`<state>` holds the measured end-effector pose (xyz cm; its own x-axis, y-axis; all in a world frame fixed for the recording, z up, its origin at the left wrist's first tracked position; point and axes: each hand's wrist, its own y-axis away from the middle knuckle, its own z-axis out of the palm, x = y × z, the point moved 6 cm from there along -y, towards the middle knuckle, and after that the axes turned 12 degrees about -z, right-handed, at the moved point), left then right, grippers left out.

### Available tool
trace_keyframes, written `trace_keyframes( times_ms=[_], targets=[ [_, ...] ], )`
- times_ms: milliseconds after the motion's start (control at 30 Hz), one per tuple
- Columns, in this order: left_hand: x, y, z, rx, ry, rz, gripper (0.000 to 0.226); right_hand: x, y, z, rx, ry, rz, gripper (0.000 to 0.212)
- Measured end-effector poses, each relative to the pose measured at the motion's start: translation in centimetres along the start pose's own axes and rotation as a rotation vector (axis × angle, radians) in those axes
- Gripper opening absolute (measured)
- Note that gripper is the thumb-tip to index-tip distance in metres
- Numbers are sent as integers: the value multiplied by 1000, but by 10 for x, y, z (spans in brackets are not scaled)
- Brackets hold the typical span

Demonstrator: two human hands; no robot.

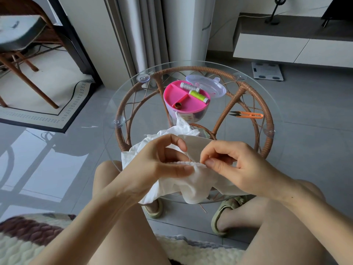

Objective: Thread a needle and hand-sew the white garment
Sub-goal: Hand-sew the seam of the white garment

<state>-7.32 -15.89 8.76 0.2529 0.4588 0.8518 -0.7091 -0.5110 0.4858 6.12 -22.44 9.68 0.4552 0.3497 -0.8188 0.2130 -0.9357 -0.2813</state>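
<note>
- White cloth garment (193, 180), soft and crumpled, lies over the near rim of the round glass worktop (114, 104), on the person's side of the round pink plastic sewing box (175, 92). The glass carries its weight, so only the worked edge is lifted.
- Left hand (158, 159) pinches the gathered edge between thumb and fingers. I read that as holding the seam taut for the stitch.
- Right hand (235, 163) pinches at the same edge, thumb against forefinger, just beside the left. A fine white thread (188, 156) rises between the hands. From my feed I cannot make out the needle.
- Grey thread spool (190, 87) and lime-green thread spool (198, 96) lie in the box's far-right compartment, a brass thimble (178, 105) in its near one. The clear plastic lid (208, 85) rests against the box's far side.
- Orange thread snips (248, 115) sit right of the box, well apart from the garment. I judge they are parked there for cutting later.
- Threading looks done, I judge, and stitching is under way.
</note>
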Motion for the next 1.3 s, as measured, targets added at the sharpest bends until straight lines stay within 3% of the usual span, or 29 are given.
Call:
trace_keyframes(
  times_ms=[1033,1300],
  targets=[
    [3,-1,8,-42,-32,11,32,-9,1,8,-1,-249,-3,14],
    [3,-1,6,-41,20,33,29,2,6,2,52,-153,43,9]
  ],
)
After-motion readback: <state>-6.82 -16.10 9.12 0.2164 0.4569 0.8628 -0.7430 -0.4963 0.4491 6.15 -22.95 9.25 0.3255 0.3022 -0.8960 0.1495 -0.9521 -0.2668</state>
